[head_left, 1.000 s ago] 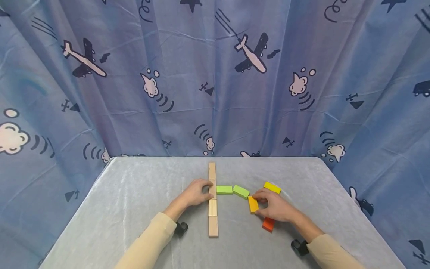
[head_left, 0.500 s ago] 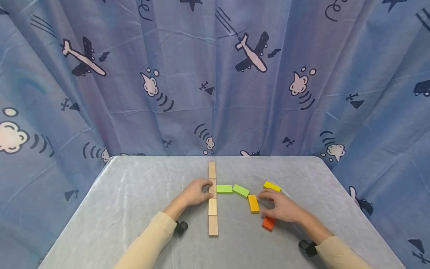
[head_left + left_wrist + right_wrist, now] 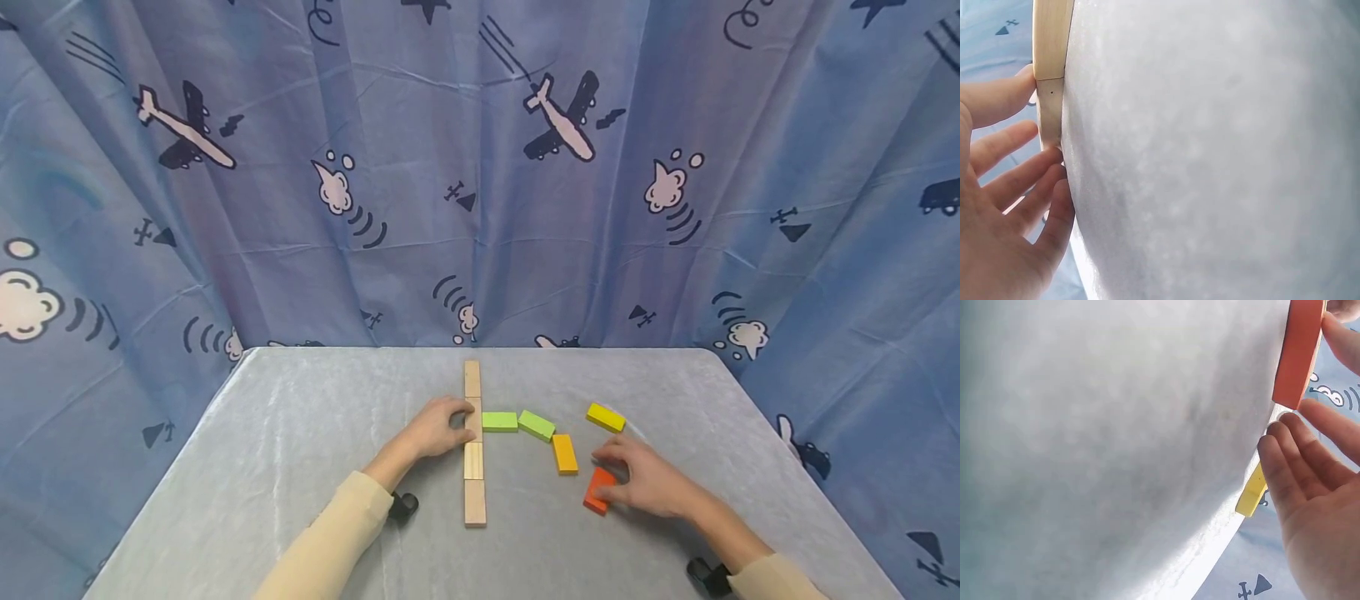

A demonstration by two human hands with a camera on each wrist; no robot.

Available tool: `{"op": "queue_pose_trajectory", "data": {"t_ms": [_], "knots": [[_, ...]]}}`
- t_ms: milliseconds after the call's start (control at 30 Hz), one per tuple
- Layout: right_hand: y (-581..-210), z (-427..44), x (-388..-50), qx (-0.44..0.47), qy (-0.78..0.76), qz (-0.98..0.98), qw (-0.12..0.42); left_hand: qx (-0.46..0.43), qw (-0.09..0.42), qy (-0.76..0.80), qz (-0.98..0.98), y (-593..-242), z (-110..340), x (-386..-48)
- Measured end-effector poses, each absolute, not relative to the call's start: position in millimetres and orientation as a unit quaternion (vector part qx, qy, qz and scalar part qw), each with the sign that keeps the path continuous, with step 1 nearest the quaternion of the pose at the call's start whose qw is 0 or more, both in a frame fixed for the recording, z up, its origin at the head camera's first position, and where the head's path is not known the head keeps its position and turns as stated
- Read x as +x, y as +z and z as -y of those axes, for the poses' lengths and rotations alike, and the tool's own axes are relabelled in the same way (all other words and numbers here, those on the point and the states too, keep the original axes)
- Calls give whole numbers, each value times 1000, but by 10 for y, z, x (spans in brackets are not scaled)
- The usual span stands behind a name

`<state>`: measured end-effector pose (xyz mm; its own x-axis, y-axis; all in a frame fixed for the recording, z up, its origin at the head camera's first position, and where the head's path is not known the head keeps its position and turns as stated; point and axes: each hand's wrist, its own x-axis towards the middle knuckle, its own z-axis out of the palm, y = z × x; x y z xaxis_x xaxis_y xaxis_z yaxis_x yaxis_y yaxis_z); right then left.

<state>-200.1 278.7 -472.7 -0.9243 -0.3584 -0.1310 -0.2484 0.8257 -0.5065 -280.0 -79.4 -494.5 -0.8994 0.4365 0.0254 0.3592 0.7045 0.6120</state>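
Observation:
My left hand (image 3: 437, 429) rests with thumb and fingertips against a plain wooden block (image 3: 474, 461) row on the table's middle. In the left wrist view its fingers (image 3: 1017, 178) are loosely spread beside the wood. My right hand (image 3: 651, 479) is at the red block (image 3: 597, 492); the thumb lies over it and the index finger is near its far end. The right wrist view shows the red block (image 3: 1297, 353) beside the thumb and index finger, the other fingers extended. Left of that hand lies an orange block (image 3: 566, 455).
Two green blocks, one straight (image 3: 500, 422) and one angled (image 3: 537, 426), run from the wooden row toward the orange block. A yellow block (image 3: 606, 417) lies behind the right hand. The grey-covered table (image 3: 337, 383) ends at a patterned blue curtain (image 3: 405, 208).
My right hand has let go of the orange block and moved right and toward the near edge to the red block. The orange block stayed put. My left hand has not visibly moved.

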Motion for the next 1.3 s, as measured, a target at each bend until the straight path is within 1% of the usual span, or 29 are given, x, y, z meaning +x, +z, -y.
{"op": "queue_pose_trajectory", "data": {"t_ms": [300, 600, 1000, 1300], "knots": [[-4771, -2820, -1931, -180, -254, -945, 100, 219, 59, 315, -922, -4948, 796, -2815], [-4759, -2789, -1902, -169, -249, -946, 117, 218, 59, 312, -923, -4932, 803, -2822], [-4721, -2707, -1852, -171, -243, -949, 107, 225, 53, 314, -921, -4925, 804, -2810], [-4752, -2653, -1847, -171, -236, -952, 93, 216, 64, 313, -923, -4947, 795, -2799]]}}
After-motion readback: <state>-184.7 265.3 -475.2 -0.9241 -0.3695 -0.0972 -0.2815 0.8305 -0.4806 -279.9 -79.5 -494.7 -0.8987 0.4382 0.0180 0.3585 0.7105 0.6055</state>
